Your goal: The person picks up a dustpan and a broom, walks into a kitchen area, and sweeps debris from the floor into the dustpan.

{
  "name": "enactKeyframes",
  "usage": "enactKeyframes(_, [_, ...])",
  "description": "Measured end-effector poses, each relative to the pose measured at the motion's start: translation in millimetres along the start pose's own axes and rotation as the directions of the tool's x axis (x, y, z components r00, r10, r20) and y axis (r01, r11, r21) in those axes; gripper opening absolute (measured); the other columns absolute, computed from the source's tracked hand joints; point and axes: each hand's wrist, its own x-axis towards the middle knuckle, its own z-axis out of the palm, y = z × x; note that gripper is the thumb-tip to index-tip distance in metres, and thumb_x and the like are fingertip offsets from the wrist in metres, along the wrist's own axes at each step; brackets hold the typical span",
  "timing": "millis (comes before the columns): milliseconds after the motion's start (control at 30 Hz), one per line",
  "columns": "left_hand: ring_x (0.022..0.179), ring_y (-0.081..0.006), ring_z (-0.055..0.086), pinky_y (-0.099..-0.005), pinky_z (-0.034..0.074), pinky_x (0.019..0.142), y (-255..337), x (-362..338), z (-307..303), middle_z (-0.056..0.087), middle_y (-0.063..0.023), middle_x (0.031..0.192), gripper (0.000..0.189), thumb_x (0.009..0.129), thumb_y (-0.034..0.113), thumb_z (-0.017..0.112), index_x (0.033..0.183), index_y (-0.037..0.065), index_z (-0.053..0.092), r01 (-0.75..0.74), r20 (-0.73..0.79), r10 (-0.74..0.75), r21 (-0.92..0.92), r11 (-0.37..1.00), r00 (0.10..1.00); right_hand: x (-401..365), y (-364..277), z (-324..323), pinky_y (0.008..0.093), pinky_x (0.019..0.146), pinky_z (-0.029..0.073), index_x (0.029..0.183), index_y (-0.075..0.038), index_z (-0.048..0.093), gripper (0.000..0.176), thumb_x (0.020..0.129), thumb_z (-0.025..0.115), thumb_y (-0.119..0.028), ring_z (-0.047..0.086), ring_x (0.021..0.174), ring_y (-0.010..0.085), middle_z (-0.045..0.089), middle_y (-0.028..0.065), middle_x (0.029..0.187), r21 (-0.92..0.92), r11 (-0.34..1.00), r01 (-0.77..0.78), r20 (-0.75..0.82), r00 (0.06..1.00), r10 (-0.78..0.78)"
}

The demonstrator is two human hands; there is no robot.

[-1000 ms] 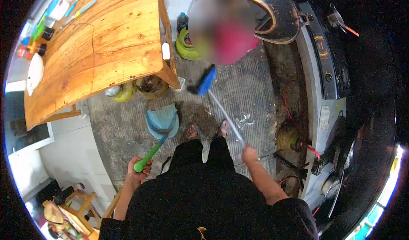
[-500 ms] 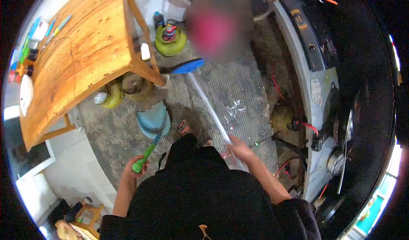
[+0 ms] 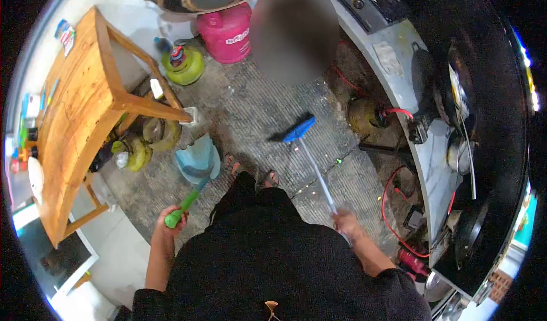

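My left hand [image 3: 171, 219] is closed around the green handle of a dustpan [image 3: 196, 157]. Its light-blue pan rests on the ribbed concrete floor, left of my sandalled feet. My right hand [image 3: 348, 225], slightly blurred, grips the pale stick of a broom [image 3: 320, 176]. The broom's blue head [image 3: 299, 129] is down at the floor ahead of my feet, with dark bristles on its far side. Small light bits and a green scrap [image 3: 339, 161] lie near the stick.
A wooden table [image 3: 85, 104] stands at left, with yellow-green gas cylinders [image 3: 137, 154] beneath it. Another green cylinder [image 3: 183, 67] and a pink one [image 3: 228, 36] stand ahead. A counter [image 3: 393, 64] runs along the right, with a red hose [image 3: 387, 207] below.
The broom head has swung right and closer to my feet. The white scraps seen on the floor before no longer show there. My left hand still holds the dustpan, and the view has shifted.
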Motion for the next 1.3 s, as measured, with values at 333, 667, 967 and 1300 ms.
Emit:
enactKeyframes(333, [0.051,-0.0185,0.054,-0.0232,0.048,0.043,1.6,6.4,-4.1,0.053,-0.0158,0.074,0.032,0.071,0.014,0.054,0.091,-0.01,0.045,-0.1,0.08,0.092,0.105,0.989,0.993,-9.4,-106.1,68.6,0.0262,0.031,0.031,0.12,-0.012,0.045,0.037,0.085,0.048,-0.023,0.037,0.035,0.0087,0.04,-0.0009,0.05,0.213,0.931,0.296,0.305,0.885,-0.351])
enactKeyframes(667, [0.053,-0.0147,0.051,-0.0221,0.045,0.045,30.2,-20.5,11.2,0.053,-0.0155,0.077,0.03,0.072,0.013,0.055,0.093,-0.006,0.045,0.012,-0.009,-0.01,0.338,0.941,1.0,93.5,-151.1,103.7,0.0288,0.03,0.031,0.075,-0.005,0.048,0.022,0.082,0.052,-0.026,0.041,0.034,0.0143,0.045,0.0047,0.051,0.455,0.88,0.137,0.346,0.883,-0.317])
enactKeyframes(967, [0.056,-0.0161,0.049,-0.024,0.043,0.05,72.9,19.3,15.1,0.049,-0.0086,0.067,0.029,0.077,0.022,0.047,0.087,-0.006,0.047,0.171,0.194,-0.283,0.45,0.876,0.939,-52.6,-67.6,65.4,0.0286,0.031,0.033,0.082,-0.001,0.05,0.012,0.082,0.05,-0.013,0.044,0.035,0.014,0.045,0.0046,0.053,0.412,0.895,0.169,-0.009,0.983,-0.181])
enactKeyframes(1300, [0.056,-0.0119,0.046,-0.02,0.039,0.041,71.4,22.9,125.6,0.046,-0.0078,0.074,0.026,0.076,0.018,0.05,0.089,-0.003,0.041,0.383,0.151,-0.42,0.225,0.896,0.895,186.5,-338.3,67.3,0.0275,0.031,0.032,0.071,-0.004,0.048,0.016,0.081,0.051,-0.015,0.04,0.035,0.0128,0.044,0.003,0.051,0.624,0.631,0.461,0.024,0.796,-0.605])
